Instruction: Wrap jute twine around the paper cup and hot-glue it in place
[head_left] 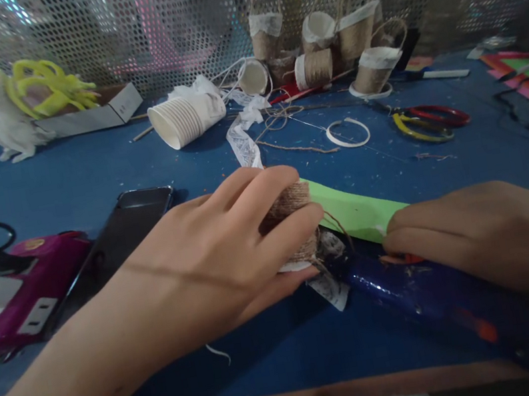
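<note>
My left hand (pixel 233 250) is closed around a small paper cup wrapped in brown jute twine (pixel 300 212), its white rim edge showing below. A loose bit of twine hangs off the cup on the right. My right hand (pixel 454 240) is curled round the handle of a dark blue glue gun (pixel 391 288), its fingers at the orange trigger. The gun's nozzle points left and reaches the lower right side of the cup. Behind the nozzle lies a light green paper strip (pixel 352 207). A scrap of printed paper or lace (pixel 333 288) sits under the cup.
Jute-wrapped cups with handles (pixel 375 68) stand at the back. White paper cups (pixel 180 121), lace ribbon (pixel 244 137), a white ring (pixel 348 133) and scissors (pixel 429 123) lie across the blue table. A phone (pixel 124 241) and a magenta power strip (pixel 35 283) are at left.
</note>
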`<state>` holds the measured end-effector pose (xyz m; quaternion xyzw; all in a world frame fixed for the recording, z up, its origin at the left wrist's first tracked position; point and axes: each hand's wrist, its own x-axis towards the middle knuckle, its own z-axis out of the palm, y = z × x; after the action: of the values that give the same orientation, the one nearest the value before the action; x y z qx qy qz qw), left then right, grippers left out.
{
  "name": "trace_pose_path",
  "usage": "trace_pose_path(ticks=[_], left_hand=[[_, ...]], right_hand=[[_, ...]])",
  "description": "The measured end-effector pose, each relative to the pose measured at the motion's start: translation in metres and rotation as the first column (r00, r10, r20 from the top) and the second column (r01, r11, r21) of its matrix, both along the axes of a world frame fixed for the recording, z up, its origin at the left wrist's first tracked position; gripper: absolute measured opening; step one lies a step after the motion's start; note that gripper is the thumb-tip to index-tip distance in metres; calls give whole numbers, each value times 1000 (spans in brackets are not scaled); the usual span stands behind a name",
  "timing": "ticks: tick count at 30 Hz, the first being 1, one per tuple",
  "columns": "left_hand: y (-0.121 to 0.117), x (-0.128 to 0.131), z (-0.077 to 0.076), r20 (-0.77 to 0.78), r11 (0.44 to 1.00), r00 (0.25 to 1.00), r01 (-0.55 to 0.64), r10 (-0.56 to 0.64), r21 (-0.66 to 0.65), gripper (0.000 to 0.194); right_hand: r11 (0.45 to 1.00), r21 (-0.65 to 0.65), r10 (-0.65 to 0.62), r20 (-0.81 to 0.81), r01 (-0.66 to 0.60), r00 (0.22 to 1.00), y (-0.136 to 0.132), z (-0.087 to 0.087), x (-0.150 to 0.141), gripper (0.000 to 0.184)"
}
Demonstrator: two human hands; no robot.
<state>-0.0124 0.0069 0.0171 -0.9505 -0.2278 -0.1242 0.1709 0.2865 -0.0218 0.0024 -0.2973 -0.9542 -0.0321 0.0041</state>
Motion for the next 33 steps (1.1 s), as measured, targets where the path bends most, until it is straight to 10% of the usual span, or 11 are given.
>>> trace_pose_path(ticks=[33], left_hand=[[-1,1,2,-21,1000,1000,-14,14,-3,33]], right_hand=[[1000,-23,4,25,-4,1000,1,-5,-1,31]])
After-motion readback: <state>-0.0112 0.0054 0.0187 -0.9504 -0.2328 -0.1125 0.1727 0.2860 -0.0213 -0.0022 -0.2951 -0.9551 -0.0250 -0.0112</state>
